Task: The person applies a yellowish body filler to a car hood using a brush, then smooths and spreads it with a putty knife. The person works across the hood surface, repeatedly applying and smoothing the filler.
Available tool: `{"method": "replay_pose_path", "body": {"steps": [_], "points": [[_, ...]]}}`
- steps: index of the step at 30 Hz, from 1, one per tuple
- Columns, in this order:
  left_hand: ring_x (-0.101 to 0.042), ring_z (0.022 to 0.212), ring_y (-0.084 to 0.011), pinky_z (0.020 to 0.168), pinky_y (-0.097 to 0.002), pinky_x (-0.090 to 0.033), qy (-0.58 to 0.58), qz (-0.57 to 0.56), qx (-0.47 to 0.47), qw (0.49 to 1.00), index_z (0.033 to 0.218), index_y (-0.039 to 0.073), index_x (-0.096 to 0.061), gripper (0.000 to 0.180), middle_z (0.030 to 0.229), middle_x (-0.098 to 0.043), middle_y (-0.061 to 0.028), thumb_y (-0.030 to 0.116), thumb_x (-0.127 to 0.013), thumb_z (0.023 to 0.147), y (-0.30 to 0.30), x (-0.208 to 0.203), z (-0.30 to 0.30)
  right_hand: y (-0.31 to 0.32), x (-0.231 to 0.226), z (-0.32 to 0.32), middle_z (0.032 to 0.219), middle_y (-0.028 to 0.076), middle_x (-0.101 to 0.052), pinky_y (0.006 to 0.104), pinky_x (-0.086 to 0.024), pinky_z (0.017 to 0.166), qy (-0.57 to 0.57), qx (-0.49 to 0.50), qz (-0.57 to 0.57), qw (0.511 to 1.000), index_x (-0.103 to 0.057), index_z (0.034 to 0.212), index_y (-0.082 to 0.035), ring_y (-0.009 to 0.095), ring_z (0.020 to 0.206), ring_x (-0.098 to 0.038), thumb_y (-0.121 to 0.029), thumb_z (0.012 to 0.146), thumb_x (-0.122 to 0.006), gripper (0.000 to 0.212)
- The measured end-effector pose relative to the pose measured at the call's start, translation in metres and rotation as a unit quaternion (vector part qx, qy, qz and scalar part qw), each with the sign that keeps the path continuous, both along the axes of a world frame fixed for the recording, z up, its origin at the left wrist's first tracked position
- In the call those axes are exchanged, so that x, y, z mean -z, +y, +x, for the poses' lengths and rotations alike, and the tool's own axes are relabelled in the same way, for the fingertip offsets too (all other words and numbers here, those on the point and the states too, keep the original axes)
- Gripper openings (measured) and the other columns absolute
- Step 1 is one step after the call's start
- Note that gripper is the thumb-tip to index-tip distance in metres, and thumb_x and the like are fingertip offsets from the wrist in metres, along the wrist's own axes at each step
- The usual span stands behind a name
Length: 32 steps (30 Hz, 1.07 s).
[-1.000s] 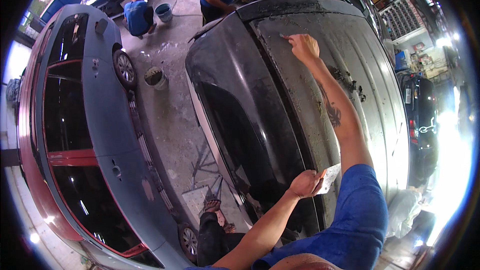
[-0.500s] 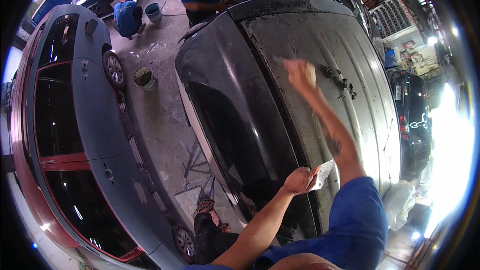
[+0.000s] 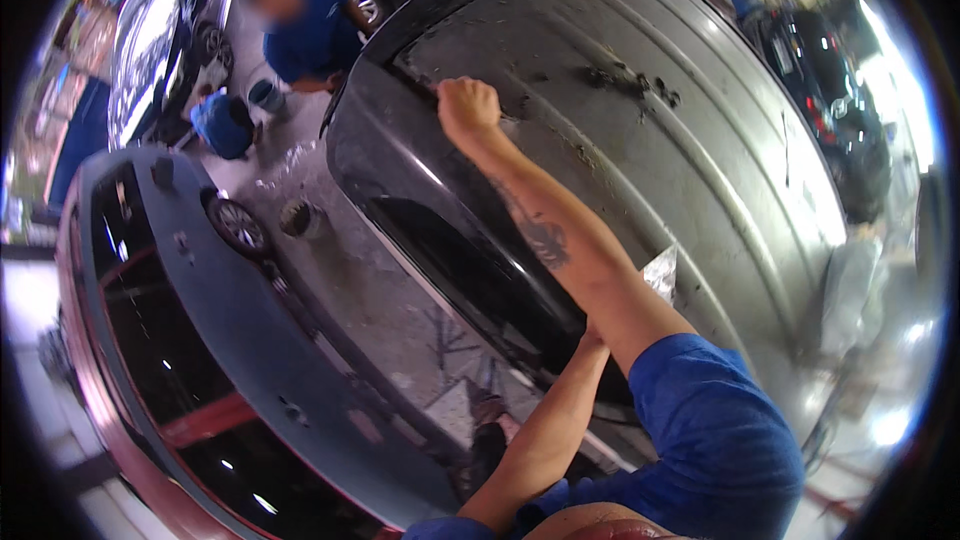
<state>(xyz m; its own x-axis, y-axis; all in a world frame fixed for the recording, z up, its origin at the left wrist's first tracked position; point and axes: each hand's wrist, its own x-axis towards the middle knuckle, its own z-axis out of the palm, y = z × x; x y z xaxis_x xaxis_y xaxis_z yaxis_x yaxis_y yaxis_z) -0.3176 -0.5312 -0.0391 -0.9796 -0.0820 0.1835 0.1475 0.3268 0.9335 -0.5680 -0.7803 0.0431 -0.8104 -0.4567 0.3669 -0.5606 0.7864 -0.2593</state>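
Observation:
My right hand is closed in a fist, low over the far left edge of a grey car roof. Whatever its fingers grip is hidden from view. Beneath my right forearm, my left hand is mostly covered. A flat, pale plate sticks out past the forearm from that hand, above the near part of the roof. Dark clumps of residue lie on the ribbed roof to the right of my right hand, with smaller crumbs scattered nearby.
A grey and red car stands to the left across a narrow floor strip holding a bucket. Beyond are a person in blue, a crouching person and another bucket. A black car is at right.
My right hand has moved left across the roof to its far left edge. The right forearm now covers most of my left hand. The view has turned and shifted.

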Motion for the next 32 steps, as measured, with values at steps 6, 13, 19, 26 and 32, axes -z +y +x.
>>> {"method": "replay_pose_path", "body": {"steps": [6, 13, 19, 26, 32], "points": [[-0.058, 0.093, -0.0378, 0.076, -0.0463, -0.047, 0.077, -0.04, 0.02, 0.996, 0.107, 0.003, -0.057, 0.033, 0.096, -0.062, -0.0183, 0.03, -0.056, 0.089, -0.014, 0.009, 0.012, -0.037, 0.019, -0.022, 0.078, 0.011, -0.07, 0.0444, -0.051, 0.057, -0.034, 0.063, 0.065, 0.995, -0.074, 0.079, -0.011, 0.03, 0.077, -0.069, -0.02, 0.08, -0.06, 0.016], [-0.058, 0.083, -0.0392, 0.069, -0.0473, -0.046, 0.115, -0.066, 0.016, 0.991, 0.095, 0.002, -0.057, 0.024, 0.086, -0.06, -0.02, 0.025, -0.056, 0.089, -0.01, 0.013, 0.008, -0.008, 0.005, -0.059, 0.08, 0.011, -0.072, 0.0449, -0.052, 0.051, -0.059, 0.057, 0.137, 0.987, -0.075, 0.083, -0.01, 0.032, 0.076, -0.07, -0.014, 0.074, -0.065, 0.014], [-0.059, 0.074, -0.0405, 0.063, -0.0482, -0.046, 0.166, -0.1, 0.017, 0.981, 0.084, 0.0, -0.058, 0.021, 0.077, -0.059, -0.0215, 0.021, -0.055, 0.09, -0.014, 0.011, -0.013, 0.088, -0.034, -0.023, 0.08, 0.012, -0.071, 0.0431, -0.054, 0.057, -0.041, 0.045, 0.094, 0.994, -0.074, 0.088, -0.011, 0.028, 0.076, -0.07, -0.015, 0.077, -0.063, 0.016], [-0.056, 0.06, -0.0431, 0.052, -0.048, -0.043, 0.068, -0.066, -0.019, 0.995, 0.074, -0.001, -0.053, 0.03, 0.063, -0.055, -0.0213, 0.021, -0.049, 0.094, -0.014, -0.001, -0.015, 0.328, -0.08, 0.067, 0.085, 0.014, -0.068, 0.0439, -0.053, 0.069, -0.012, 0.188, -0.03, 0.982, -0.071, 0.096, -0.012, 0.035, 0.079, -0.066, -0.013, 0.084, -0.057, 0.018], [-0.064, 0.064, -0.0366, 0.055, -0.0463, -0.045, 0.047, 0.08, -0.132, 0.987, 0.105, -0.003, -0.054, 0.034, 0.071, -0.062, -0.0226, 0.029, -0.045, 0.097, -0.003, -0.031, -0.021, 0.472, -0.007, 0.239, 0.096, 0.009, -0.071, 0.0426, -0.053, 0.089, 0.047, 0.184, 0.044, 0.981, -0.071, 0.092, -0.013, 0.027, 0.101, -0.067, -0.011, 0.087, -0.06, 0.012]]}}
